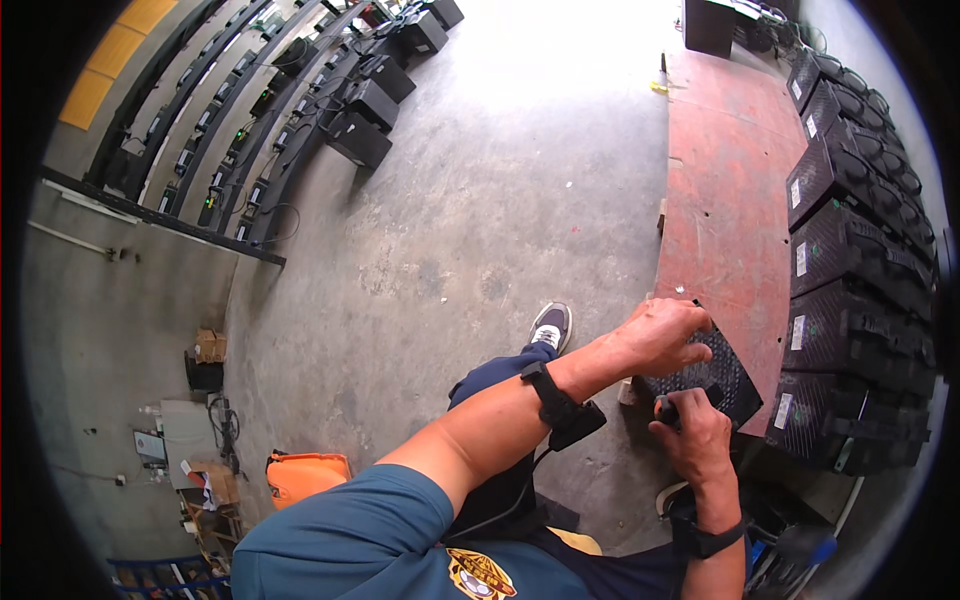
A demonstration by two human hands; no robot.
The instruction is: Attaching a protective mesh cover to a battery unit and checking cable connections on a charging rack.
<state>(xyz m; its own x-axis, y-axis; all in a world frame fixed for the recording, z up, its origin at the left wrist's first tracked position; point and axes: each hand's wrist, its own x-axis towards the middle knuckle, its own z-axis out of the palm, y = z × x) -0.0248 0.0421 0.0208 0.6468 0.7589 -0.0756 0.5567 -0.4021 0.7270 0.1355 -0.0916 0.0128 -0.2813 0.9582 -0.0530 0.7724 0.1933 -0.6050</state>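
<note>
Curls the right hand (697, 432) around a small tool (665, 408), dark with an orange end, by the near left corner of the red board (725, 180); shows fingers closed on its handle, with the tip hidden. Has, right beside that grip, a black textured panel (738, 383) lying at the near end of the board, mostly ahead and to the right of the tool. Shows its right edge running slantwise, from far left toward the board's near right corner; cannot tell the long axis for certain, with hands covering much of the left side. Holds the left hand (672, 335) over the panel's far left part, close to the board's left edge, with bent fingers and thumb parted and nothing visible between them; cannot tell whether touching the panel or just above it. Has both hands about equally near the panel, with right at its near side and left at its far side. Has black cases (820, 265) lined along the board's right edge, from beside the panel toward the far right corner. Shows, past the board's far edge, a black box (708, 25).
</note>
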